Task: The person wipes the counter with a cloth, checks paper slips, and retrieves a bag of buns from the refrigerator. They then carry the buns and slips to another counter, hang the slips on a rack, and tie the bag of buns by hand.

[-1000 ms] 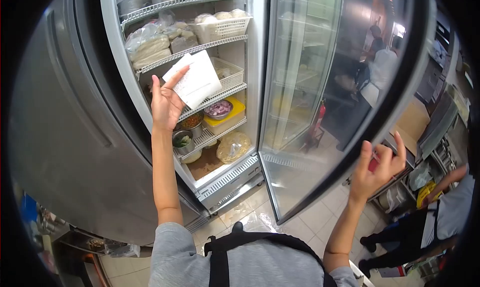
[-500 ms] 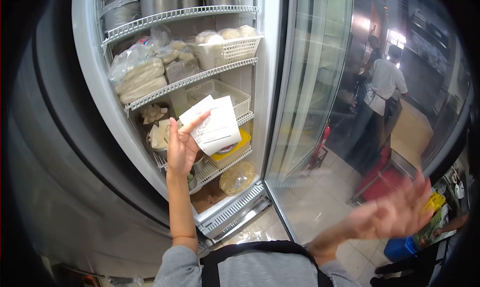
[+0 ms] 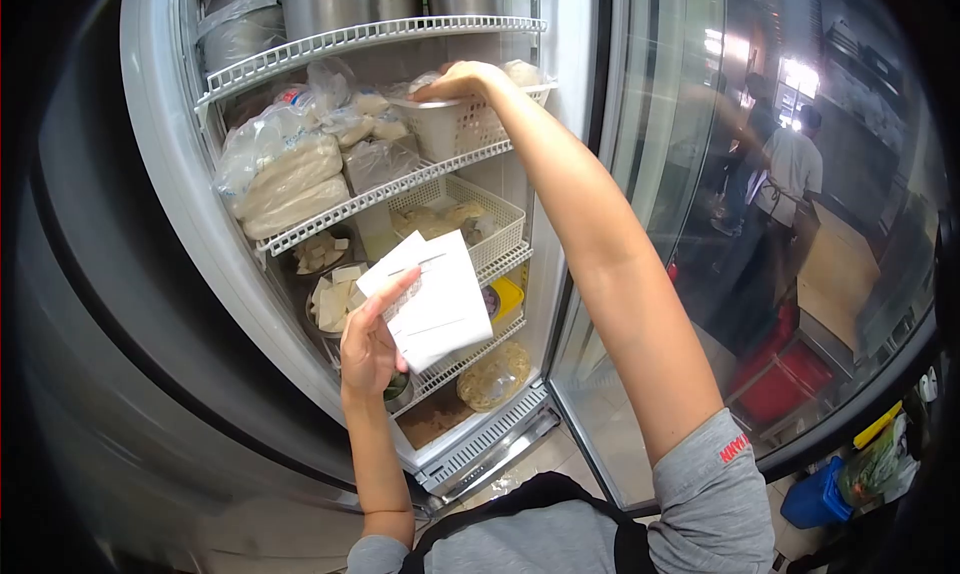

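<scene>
My left hand point(image 3: 370, 349) is closed on white paper slips point(image 3: 440, 304), which carry printed lines and sit in front of the lower shelves. My right hand point(image 3: 465, 82) reaches up into a white plastic basket point(image 3: 450, 129) on an upper shelf of the open fridge. Its fingers bend over a pale round ball point(image 3: 424, 80) that looks wrapped; the fingertips are partly hidden. Another pale ball point(image 3: 522, 73) shows at the basket's right. Bags of long pale food point(image 3: 285, 179) lie to the left of the basket.
Metal pots point(image 3: 328, 6) stand on the shelf above. A second basket point(image 3: 480, 204), bowls of pale chunks point(image 3: 335, 299) and a yellow-lidded tub point(image 3: 508, 296) fill lower shelves. The glass door point(image 3: 640, 154) stands open at right. Beyond it are people point(image 3: 795, 164) and a blue bin point(image 3: 815, 494).
My right hand has moved from the lower right, up and left into the upper basket. My left hand still holds the paper slips, slightly lower in view.
</scene>
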The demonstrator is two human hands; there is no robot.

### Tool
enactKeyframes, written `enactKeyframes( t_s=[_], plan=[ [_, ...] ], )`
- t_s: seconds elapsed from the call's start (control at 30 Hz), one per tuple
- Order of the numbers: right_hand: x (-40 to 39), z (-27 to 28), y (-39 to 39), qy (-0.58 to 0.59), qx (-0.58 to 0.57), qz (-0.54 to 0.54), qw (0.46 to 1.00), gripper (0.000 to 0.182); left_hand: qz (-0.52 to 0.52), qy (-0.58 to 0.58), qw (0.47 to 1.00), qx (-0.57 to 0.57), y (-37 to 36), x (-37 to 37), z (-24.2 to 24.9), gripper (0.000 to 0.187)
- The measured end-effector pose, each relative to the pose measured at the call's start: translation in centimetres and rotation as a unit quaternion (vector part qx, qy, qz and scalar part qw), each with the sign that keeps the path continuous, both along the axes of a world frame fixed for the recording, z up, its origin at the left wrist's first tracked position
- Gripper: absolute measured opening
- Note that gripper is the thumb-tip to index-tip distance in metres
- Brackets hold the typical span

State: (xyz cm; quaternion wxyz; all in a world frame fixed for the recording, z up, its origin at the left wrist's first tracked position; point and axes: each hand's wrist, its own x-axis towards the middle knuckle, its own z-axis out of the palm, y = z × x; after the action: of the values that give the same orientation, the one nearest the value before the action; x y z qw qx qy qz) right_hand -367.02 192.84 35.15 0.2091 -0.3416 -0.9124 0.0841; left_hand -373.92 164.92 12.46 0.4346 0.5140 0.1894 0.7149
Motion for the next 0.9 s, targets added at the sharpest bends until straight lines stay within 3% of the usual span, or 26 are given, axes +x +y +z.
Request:
enactKeyframes(
  t_s=[0.07,0.13,0.17,0.2,0.27,0.33,0.37,0.47,0.5,0.53,0.6,0.63,0.67,0.73,0.77,0.83,0.87,0.9],
  plan=[
    [-1.0,-0.4,1.5,0.105,-0.079,0.005,0.991,0.081,0.002,0.029,0.998,-0.058,0.4,0.0,0.4,0.047],
    [-0.7,-0.5,3.5,0.320,-0.190,0.045,0.927,0.078,0.044,0.037,0.994,-0.094,0.8,0.7,1.0,0.049],
    [2.6,0.5,-2.1,0.343,-0.221,0.076,0.910,0.072,0.075,0.029,0.993,-0.086,1.2,1.4,1.5,0.050],
    [3.6,0.9,-1.9,0.363,-0.205,0.109,0.902,0.065,0.106,0.021,0.991,-0.079,1.6,1.6,1.9,0.051],
    [6.3,0.7,-2.9,0.282,-0.100,0.193,0.934,0.068,0.088,0.013,0.995,-0.036,2.3,1.4,2.4,0.062],
    [7.8,-2.6,-5.8,0.293,-0.061,0.172,0.939,0.071,0.079,-0.040,0.996,0.025,3.6,3.0,3.3,0.067],
    [8.1,-4.4,-7.6,0.252,-0.030,0.167,0.953,0.072,0.037,-0.071,0.996,0.042,4.5,3.5,3.2,0.074],
    [8.1,-9.0,-14.8,0.043,0.092,0.153,0.983,0.069,-0.032,-0.220,0.974,0.044,6.7,5.3,2.8,0.067],
    [7.5,-10.4,-16.3,0.035,0.125,0.139,0.982,0.070,-0.063,-0.321,0.944,0.033,7.6,4.6,1.5,0.056],
    [7.3,-11.4,-17.3,0.026,0.159,0.124,0.979,0.070,-0.027,-0.334,0.942,0.021,6.8,4.9,1.8,0.053],
    [8.3,-12.4,-18.5,0.128,0.403,0.126,0.898,0.069,-0.003,-0.318,0.948,-0.008,5.7,4.7,0.9,0.053],
    [9.4,-10.6,-20.6,0.081,0.273,0.238,0.929,0.067,-0.192,-0.389,0.895,0.106,5.0,6.2,1.4,0.055],
    [10.5,-8.5,-23.1,0.031,0.132,0.347,0.928,0.065,-0.118,-0.396,0.909,0.057,4.5,5.8,0.8,0.057],
    [11.5,-8.3,-26.1,0.007,0.016,0.561,0.828,0.057,0.023,-0.391,0.918,-0.064,3.5,5.1,-0.3,0.063],
    [11.9,-8.5,-27.6,0.012,-0.038,0.635,0.772,0.050,-0.012,-0.386,0.920,-0.069,3.2,4.7,-0.7,0.062],
    [12.7,-8.3,-32.6,0.107,-0.108,0.537,0.830,0.026,-0.073,-0.382,0.918,-0.076,2.9,4.4,-1.4,0.062],
    [13.4,-7.3,-36.5,0.138,-0.138,0.400,0.895,0.025,-0.073,-0.382,0.918,-0.080,2.9,4.3,-1.6,0.062],
    [13.4,-6.8,-36.6,0.139,-0.166,0.380,0.899,0.025,-0.075,-0.382,0.918,-0.082,3.0,4.4,-1.7,0.062]
  ],
)
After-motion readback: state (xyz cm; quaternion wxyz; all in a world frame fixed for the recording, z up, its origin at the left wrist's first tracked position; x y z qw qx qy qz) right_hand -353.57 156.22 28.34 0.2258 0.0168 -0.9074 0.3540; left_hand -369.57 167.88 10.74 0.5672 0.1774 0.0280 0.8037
